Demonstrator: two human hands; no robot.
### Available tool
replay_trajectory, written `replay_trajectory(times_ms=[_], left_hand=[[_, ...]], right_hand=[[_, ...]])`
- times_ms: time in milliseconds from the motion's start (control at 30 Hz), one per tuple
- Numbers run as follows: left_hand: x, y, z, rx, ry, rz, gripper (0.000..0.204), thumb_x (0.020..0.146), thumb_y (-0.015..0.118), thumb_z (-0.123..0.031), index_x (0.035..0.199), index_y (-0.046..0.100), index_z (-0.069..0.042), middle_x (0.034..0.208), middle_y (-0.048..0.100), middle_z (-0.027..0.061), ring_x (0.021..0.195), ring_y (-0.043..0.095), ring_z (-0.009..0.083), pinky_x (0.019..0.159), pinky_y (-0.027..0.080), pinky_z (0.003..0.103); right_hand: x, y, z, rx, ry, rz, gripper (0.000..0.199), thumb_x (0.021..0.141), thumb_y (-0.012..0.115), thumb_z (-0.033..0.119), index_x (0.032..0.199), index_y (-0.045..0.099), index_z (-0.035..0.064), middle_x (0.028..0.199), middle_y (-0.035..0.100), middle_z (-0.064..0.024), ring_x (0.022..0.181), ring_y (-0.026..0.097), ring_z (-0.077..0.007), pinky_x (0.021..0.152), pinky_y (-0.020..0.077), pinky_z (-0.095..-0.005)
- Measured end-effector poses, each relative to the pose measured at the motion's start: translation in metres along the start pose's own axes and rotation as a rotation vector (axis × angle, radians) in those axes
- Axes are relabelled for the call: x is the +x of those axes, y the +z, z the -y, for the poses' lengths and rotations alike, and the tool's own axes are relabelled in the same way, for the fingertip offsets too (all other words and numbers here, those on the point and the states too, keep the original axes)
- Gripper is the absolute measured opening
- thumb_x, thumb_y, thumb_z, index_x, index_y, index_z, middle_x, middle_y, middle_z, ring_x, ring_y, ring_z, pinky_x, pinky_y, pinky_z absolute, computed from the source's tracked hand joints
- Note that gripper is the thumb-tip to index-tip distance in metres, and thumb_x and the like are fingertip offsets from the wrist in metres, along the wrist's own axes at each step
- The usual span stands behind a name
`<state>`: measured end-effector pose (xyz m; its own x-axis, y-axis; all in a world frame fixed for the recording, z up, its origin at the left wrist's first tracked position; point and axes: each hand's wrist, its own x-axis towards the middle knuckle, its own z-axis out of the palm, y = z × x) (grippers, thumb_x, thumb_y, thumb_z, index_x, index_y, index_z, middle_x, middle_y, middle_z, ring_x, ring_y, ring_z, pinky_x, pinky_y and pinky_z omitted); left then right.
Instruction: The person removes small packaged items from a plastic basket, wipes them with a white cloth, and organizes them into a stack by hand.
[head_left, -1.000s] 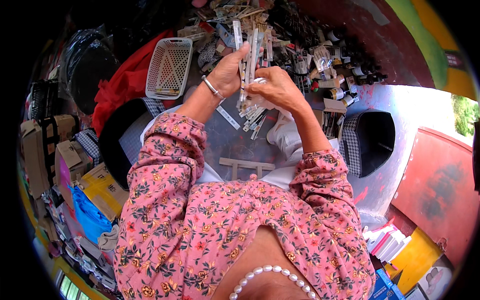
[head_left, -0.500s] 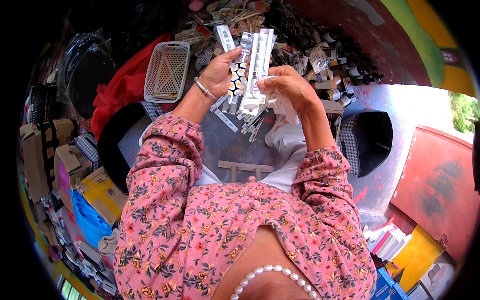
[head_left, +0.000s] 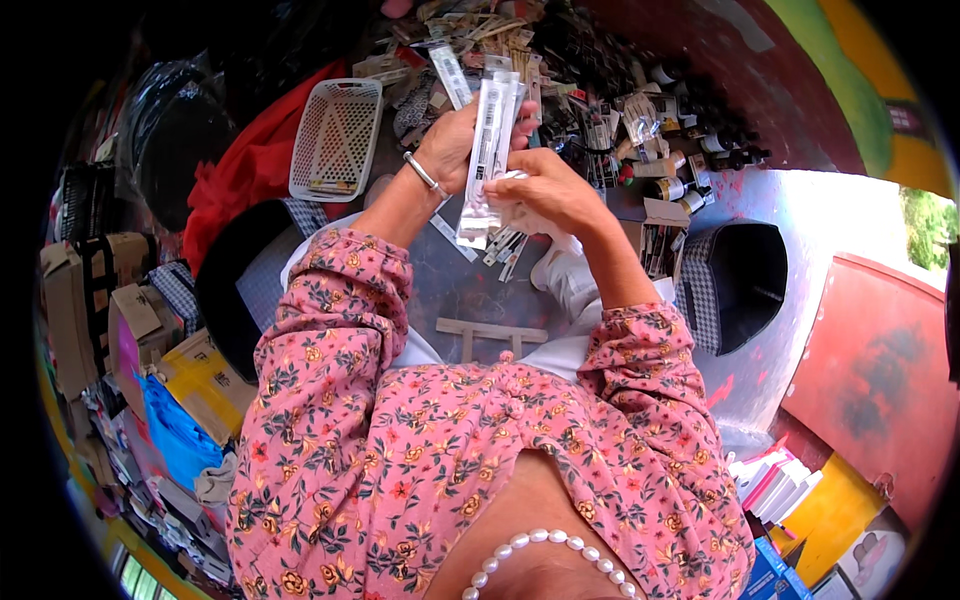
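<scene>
Slim clear-wrapped packets with printed labels (head_left: 486,150) are held up in front of me, overlapping. My left hand (head_left: 446,150) is closed around them from the left and behind, its fingertips showing past their right side. One more narrow packet (head_left: 451,76) sticks up beyond that hand. From the right, my right hand (head_left: 560,190) pinches the front packet low down, with a crumpled white cloth (head_left: 532,214) also in its grip. What the packets contain is too small to tell. Below my hands, several similar slim packets (head_left: 508,250) lie on the dark floor.
A white perforated basket (head_left: 335,140) stands at the far left, beside red cloth (head_left: 235,165). Piles of packets (head_left: 490,35) and dark bottles (head_left: 715,140) lie at the back. Open checked boxes (head_left: 735,285) stand either side; cartons (head_left: 205,375) are at left. A wooden piece (head_left: 490,330) lies nearby.
The front packets have shifted left and now cover the egg-patterned packet seen before. My right hand has moved left and slightly down with the cloth. My left hand has turned a little.
</scene>
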<state>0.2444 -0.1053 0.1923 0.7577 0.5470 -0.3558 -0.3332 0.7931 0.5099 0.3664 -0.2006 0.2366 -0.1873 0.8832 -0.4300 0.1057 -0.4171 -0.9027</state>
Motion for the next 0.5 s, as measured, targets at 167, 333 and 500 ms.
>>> replay_trajectory(times_ms=[167,333,500], left_hand=[[-0.011,0.015,-0.005,-0.043,0.011,0.046,0.038,0.094,0.033,-0.028,0.122,0.042,-0.003,0.104,0.059,0.0132,0.095,0.058,0.0220,0.085,0.048,0.036],[-0.009,0.000,0.001,-0.106,0.064,0.019,0.032,0.092,0.042,-0.028,0.112,0.048,-0.003,0.080,0.062,0.0076,0.075,0.061,0.0184,0.069,0.050,0.031],[-0.007,0.001,0.001,-0.039,0.131,-0.198,0.040,0.094,0.033,-0.035,0.106,0.049,0.000,0.064,0.049,0.0014,0.057,0.048,0.0139,0.062,0.048,0.028]], right_hand=[[0.002,-0.002,0.008,-0.250,0.065,-0.075,0.032,0.072,0.062,0.025,0.085,0.062,-0.0040,0.077,0.061,-0.0094,0.071,0.055,-0.0136,0.068,0.0435,-0.0280],[0.010,0.009,-0.007,-0.278,-0.094,-0.291,0.042,0.073,0.062,0.033,0.092,0.060,-0.0047,0.083,0.061,-0.0130,0.077,0.057,-0.0175,0.072,0.0433,-0.0297],[0.011,0.016,-0.002,-0.052,0.061,-0.181,0.050,0.074,0.063,0.038,0.100,0.057,-0.0051,0.089,0.062,-0.0141,0.079,0.058,-0.0202,0.074,0.0441,-0.0313]])
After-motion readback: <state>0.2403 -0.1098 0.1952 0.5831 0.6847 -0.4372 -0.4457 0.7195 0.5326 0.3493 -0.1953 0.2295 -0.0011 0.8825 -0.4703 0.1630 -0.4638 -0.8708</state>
